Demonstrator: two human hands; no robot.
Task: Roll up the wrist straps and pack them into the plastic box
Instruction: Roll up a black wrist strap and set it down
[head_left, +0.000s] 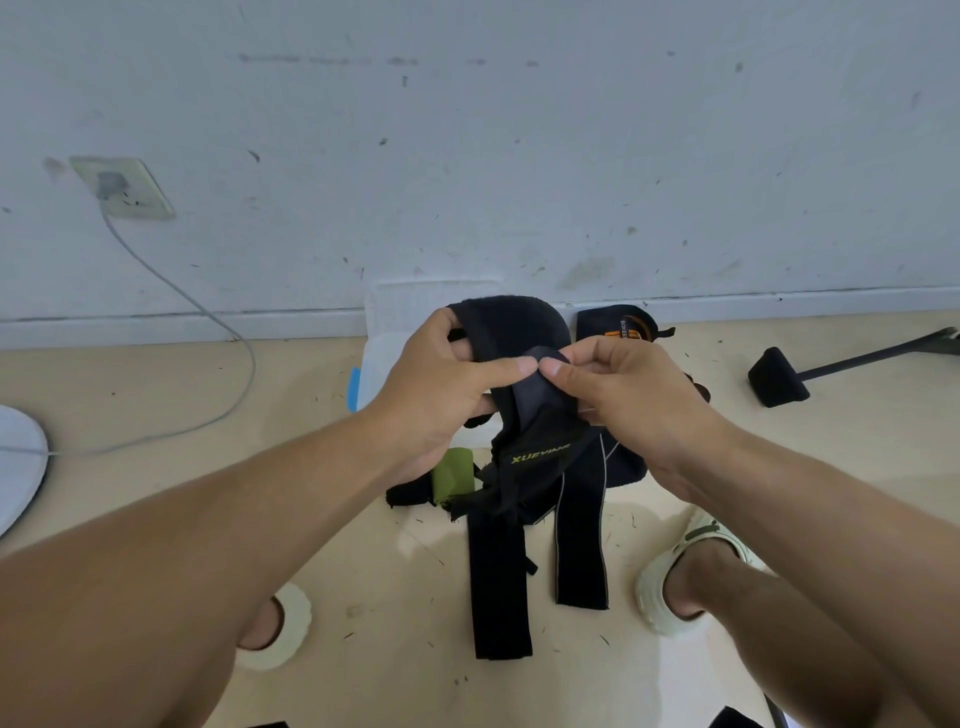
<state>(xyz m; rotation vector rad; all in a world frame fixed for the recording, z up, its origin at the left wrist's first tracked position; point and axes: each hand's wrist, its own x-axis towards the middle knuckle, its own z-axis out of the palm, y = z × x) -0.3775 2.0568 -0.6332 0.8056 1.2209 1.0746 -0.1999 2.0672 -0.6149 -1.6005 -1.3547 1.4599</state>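
Strap tails: two black ends hang down to the floor between the feet.
Left hand: fingers curled around the black wrist strap, thumb pinching its fold.
Right hand: thumb and forefinger pinching the same fold.
Plastic box: clear, behind the hands, against the wall.
Orange-marked strap: by the wall, right of the box.

Two hands hold a black wrist strap above a beige floor: left hand and right hand pinch its top. A clear plastic box sits behind.

We see even, soft daylight, faint shadows, slight motion blur overall, and strong wide-angle bending at edges.
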